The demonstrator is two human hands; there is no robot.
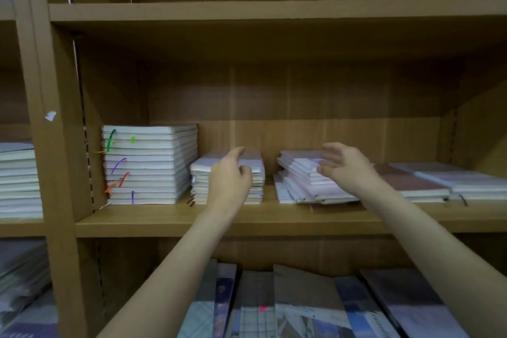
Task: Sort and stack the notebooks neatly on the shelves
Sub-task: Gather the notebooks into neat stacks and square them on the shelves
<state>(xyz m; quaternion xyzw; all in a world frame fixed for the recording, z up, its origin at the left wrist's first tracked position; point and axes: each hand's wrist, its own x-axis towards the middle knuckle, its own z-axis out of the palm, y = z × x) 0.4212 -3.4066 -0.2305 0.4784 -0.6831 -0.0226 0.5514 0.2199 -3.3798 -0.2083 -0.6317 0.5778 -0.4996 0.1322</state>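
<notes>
Where hands (229,181) reach: shelf (219,218) of stacked notebooks (149,164).

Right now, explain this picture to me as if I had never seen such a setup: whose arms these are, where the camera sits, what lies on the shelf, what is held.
There is no machine here: a person wears one camera on the head, so you see their own two bare arms reaching forward. In front is a brown wooden shelf. On it, from the left, stand a tall stack of white notebooks with coloured ribbon markers, a shorter stack of pale notebooks, a slumped, fanned-out pile of white notebooks and low flat reddish and grey notebooks. The left hand grips the shorter stack. The right hand rests open-fingered on the slumped pile, holding nothing.
</notes>
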